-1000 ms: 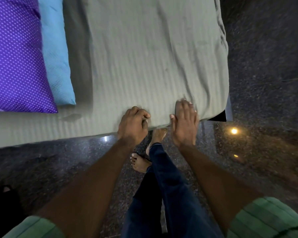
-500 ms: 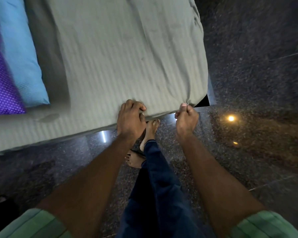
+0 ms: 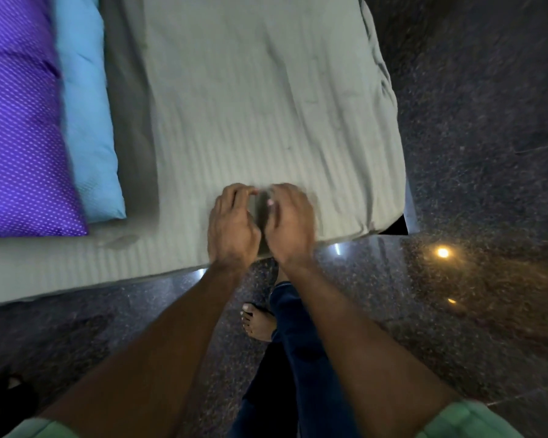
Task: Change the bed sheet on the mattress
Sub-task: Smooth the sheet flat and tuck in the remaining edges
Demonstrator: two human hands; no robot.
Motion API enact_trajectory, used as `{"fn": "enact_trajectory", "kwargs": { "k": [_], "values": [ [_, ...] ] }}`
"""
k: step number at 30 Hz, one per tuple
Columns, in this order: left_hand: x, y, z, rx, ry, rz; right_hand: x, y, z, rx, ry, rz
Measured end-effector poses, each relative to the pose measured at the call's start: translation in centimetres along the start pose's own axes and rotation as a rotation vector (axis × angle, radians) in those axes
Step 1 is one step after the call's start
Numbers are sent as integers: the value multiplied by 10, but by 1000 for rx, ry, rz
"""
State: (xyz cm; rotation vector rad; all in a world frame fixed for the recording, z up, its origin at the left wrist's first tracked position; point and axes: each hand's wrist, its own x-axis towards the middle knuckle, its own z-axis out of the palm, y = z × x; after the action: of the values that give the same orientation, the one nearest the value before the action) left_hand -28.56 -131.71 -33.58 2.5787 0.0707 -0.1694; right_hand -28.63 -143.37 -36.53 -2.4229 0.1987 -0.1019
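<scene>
There is one view only, from a wide-angle camera worn on the person's head, so no second view shares any of the scene. It looks steeply down and forward from above the near edge of the bed. The pale grey-green ribbed bed sheet [image 3: 266,121] fills the upper middle, running away to the far side. The dark speckled polished stone floor [image 3: 472,184] takes the right and the near part. Both bare forearms enter from the bottom corners, close to the lens. Straight edges bow towards the borders, and the picture is somewhat blurred.
</scene>
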Motion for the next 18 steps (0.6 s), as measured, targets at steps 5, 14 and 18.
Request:
{"fn": "enact_trajectory", "kwargs": {
  "k": [5,14,18],
  "values": [
    [41,-36,-20,75,19,-96,49,-14,52,-370,-510,-333],
    [98,-76,-30,98,5,-34,190,75,-27,-640,12,90],
    [138,-61,-32,25,81,-103,202,12,34,-524,-14,-57]
  ]
}}
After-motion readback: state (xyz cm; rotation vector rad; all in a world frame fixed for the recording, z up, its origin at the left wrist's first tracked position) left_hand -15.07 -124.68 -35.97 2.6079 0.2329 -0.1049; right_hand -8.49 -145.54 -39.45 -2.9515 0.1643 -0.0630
